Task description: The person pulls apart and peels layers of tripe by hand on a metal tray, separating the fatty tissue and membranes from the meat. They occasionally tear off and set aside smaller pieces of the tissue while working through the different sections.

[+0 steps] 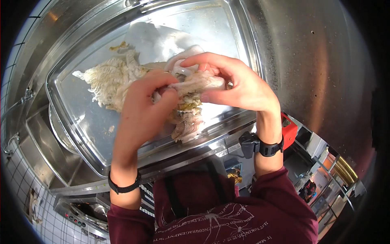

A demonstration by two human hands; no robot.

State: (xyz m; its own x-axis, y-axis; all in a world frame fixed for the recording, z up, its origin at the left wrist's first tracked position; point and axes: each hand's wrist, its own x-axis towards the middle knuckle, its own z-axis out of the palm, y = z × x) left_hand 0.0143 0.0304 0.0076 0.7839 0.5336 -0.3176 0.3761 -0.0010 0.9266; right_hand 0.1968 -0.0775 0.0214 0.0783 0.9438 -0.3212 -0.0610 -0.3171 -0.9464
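Note:
Over a metal tray, my two hands work on a wet, whitish, tripe-like piece (201,83) with yellow-green and brown stains. My left hand (148,107) is closed, with thumb and fingers pinched on its near left side. From the right, my right hand (243,83) curves its thumb and fingers round the same piece. A smooth white fold shows just beyond the fingertips. Below the hands hangs a ragged, stained flap. To the left, a shaggy, cream-coloured mass (109,79) lies on the tray; my left hand hides whether it joins the held piece.
The rectangular metal tray (77,122) has a raised rim and rests across a steel sink. A small yellowish scrap (119,46) lies near its far side. A steel wall (308,61) rises on the right. A round metal rim (57,130) shows at the left, beneath the tray.

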